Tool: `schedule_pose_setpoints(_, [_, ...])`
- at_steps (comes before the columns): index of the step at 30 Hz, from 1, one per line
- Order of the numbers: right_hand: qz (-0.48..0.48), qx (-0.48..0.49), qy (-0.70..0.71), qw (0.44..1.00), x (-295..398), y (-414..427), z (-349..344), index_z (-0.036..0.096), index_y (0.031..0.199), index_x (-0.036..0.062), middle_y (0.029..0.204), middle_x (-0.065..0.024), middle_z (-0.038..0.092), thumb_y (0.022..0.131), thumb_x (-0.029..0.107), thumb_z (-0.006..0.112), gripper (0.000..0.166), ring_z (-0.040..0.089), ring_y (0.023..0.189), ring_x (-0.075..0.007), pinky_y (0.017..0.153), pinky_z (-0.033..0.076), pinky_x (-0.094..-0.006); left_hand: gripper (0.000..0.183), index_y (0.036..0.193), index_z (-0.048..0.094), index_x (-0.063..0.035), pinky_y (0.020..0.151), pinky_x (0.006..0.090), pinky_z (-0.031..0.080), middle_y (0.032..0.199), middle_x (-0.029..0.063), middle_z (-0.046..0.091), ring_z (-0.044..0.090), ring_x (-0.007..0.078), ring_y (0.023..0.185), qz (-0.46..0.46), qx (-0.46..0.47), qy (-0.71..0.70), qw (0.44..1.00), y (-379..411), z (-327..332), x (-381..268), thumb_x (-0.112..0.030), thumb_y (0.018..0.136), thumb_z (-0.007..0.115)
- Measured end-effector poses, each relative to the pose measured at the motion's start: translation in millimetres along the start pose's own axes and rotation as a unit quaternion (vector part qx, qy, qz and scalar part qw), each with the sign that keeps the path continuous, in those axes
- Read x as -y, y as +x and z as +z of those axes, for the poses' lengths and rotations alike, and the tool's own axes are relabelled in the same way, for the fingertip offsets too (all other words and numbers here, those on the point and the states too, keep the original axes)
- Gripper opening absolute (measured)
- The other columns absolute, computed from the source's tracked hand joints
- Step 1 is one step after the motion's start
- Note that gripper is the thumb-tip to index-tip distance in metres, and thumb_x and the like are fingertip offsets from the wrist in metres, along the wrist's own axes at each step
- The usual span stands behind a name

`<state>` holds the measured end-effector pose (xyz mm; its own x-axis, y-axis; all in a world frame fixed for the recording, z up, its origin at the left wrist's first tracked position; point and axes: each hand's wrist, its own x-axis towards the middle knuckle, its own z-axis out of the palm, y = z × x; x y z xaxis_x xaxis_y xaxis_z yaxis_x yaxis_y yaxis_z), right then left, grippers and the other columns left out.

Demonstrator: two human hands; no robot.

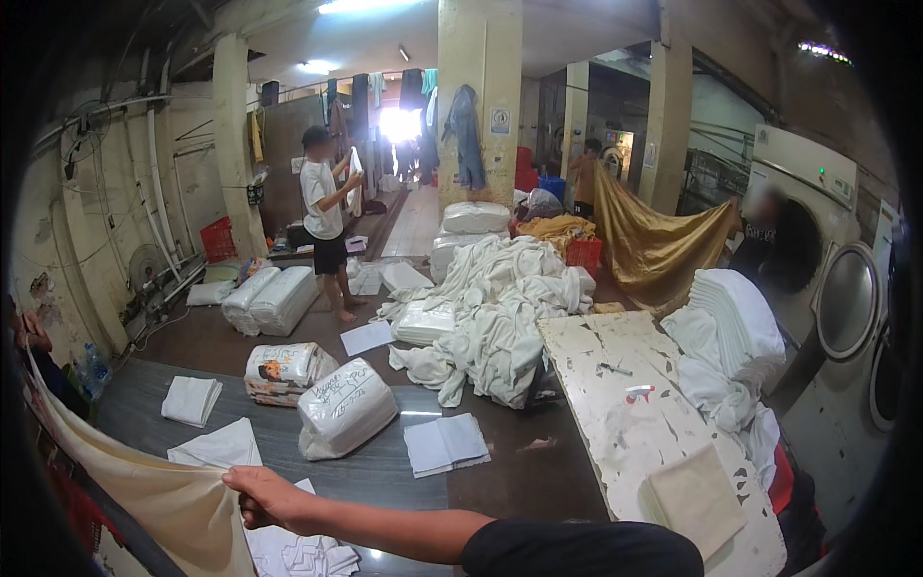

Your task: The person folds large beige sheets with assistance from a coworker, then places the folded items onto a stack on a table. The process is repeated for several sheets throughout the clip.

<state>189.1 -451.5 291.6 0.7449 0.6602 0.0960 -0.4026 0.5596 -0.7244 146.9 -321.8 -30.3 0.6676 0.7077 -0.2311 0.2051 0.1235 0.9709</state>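
Observation:
My right hand (267, 498) reaches across to the left, its fist shut on the edge of a cream cloth sheet (144, 490). From my fist the cloth sags and runs up to the left rim, where another person's hands (32, 333) are near its far end. Below my hand, folded white cloths (299, 554) lie on a grey striped surface (425, 479). Another folded white cloth (220, 441) is just beyond the sheet. My left hand is out of view.
Plastic-wrapped bundles (347, 410) and a large heap of white linen (497, 310) lie ahead. A worn white table (613, 433) at right bears folded cream cloth (696, 498) and stacked white towels (735, 317). Two people stretch a gold cloth (649, 231); another person (323, 202) stands holding white cloth.

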Motion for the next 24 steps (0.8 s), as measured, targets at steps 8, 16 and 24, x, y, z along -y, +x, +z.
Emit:
schedule_pose_setpoints(8, [-0.028,-0.007,0.002,1.000,7.3,-7.4,-4.7,0.049,0.085,0.0129,0.064,0.0047,0.041,0.095,0.040,0.049,0.029,0.046,0.053,-0.0065,0.051,0.042,-0.0212,0.023,0.098,0.057,0.0038,0.076,0.0361,0.050,0.094,0.0180,0.060,0.059,0.0279,0.084,0.021,-0.007,0.063,0.998,6.0,-25.4,2.1,-0.014,0.086,0.049])
schedule_pose_setpoints(16, [-0.055,0.034,-0.122,0.990,7.2,-3.5,10.9,0.048,0.080,0.0114,0.064,0.0056,0.042,0.097,0.038,0.046,0.031,0.043,0.053,-0.0034,0.051,0.041,-0.0203,0.024,0.097,0.057,0.0049,0.078,0.0377,0.049,0.095,0.0202,0.060,0.059,0.0307,0.086,0.038,-0.045,0.100,0.993,14.7,-77.0,13.7,-0.014,0.085,0.049])
schedule_pose_setpoints(24, [-0.085,0.055,-0.204,0.974,-12.3,-4.8,18.3,0.049,0.078,0.0089,0.065,0.0053,0.044,0.097,0.031,0.046,0.029,0.045,0.055,-0.0041,0.051,0.042,-0.0216,0.024,0.096,0.057,0.0060,0.080,0.0393,0.048,0.096,0.0223,0.060,0.058,0.0336,0.088,0.039,-0.064,0.132,0.988,27.0,-113.0,29.5,-0.013,0.084,0.049])
